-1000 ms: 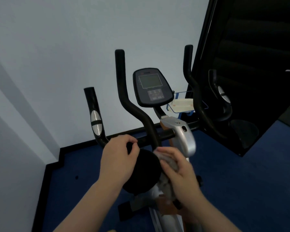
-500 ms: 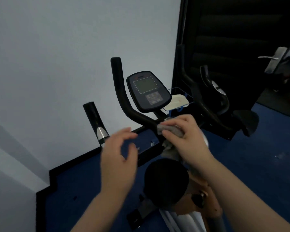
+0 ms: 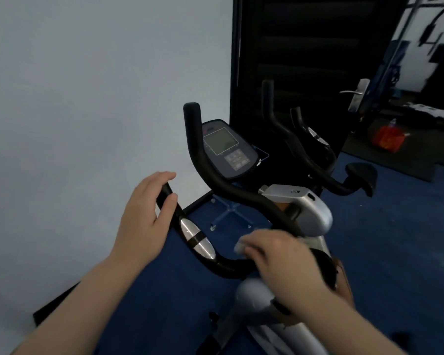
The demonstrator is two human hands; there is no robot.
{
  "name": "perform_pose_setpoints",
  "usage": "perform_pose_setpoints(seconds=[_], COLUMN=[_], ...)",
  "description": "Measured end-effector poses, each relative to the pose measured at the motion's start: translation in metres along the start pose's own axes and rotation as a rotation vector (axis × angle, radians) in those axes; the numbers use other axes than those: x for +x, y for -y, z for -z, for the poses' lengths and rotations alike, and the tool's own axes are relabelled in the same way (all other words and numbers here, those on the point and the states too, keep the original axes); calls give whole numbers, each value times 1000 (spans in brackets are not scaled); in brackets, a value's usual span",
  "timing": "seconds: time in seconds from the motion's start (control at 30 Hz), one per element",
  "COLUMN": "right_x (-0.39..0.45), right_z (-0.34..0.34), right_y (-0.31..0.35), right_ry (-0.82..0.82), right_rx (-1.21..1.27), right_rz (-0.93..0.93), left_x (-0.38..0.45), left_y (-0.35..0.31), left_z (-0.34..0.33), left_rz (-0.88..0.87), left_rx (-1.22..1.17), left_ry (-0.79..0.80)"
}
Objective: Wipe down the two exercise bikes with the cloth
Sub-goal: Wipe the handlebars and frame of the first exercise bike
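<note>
The left hand point(image 3: 145, 216) is wrapped around the upper end of the near handlebar's left grip point(image 3: 190, 231), fingers curled over the top and thumb against the bar, steadying it. The right hand point(image 3: 285, 262) is closed on the cloth point(image 3: 241, 245), a pale bunched rag of which only an edge peeks out past the fingertips; it is pressed onto the curved black bar where the left grip sweeps in toward the stem. The hand is a little blurred, so the exact contact patch is hard to make out.

Just beyond the hands the tall upright handle point(image 3: 195, 139) rises in front of the console point(image 3: 227, 149), with the silver stem housing point(image 3: 305, 208) to its right. Further off, against the dark panel, a second set of black handlebars point(image 3: 305, 139) and a black pad point(image 3: 362, 175) stand near the blue floor point(image 3: 395, 239); whether these belong to the second bike or the far side of this one, I cannot tell.

My judgement is that the job is in its early or middle part: the wipe is on the handlebar of the near exercise bike point(image 3: 267, 298), and nothing shows which surfaces are already clean. The console, the uprights, the frame and the other bike likely remain
</note>
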State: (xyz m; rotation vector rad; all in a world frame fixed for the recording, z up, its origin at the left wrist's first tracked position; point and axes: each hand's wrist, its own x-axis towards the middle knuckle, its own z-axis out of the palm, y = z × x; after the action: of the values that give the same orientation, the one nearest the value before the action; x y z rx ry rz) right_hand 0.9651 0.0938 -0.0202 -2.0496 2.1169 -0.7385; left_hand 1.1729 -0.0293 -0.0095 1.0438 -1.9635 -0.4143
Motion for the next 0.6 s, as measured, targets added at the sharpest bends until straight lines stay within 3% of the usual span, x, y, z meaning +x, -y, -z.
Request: perform_pose_setpoints(seconds=[0.17,0.23,0.37,0.43,0.6], right_x=[0,-2,-19,-14,-8], right_z=[3,13,-12,-12,-13], right_y=[7,0,52,50,34], right_ry=[55,-17,-110,-33,-83], right_rx=[33,33,-92,1,-9], right_rz=[-120,-175,-98,-136,-141], left_x=[-2,-1,-1,-1,-2], left_y=[-7,-9,-13,-15,-18], left_z=[-18,-23,-29,-27,-26], left_rz=[81,110,133,163,192], left_rx=[-135,-175,-171,-176,-165], left_ry=[-139,-191,-257,-266,-274])
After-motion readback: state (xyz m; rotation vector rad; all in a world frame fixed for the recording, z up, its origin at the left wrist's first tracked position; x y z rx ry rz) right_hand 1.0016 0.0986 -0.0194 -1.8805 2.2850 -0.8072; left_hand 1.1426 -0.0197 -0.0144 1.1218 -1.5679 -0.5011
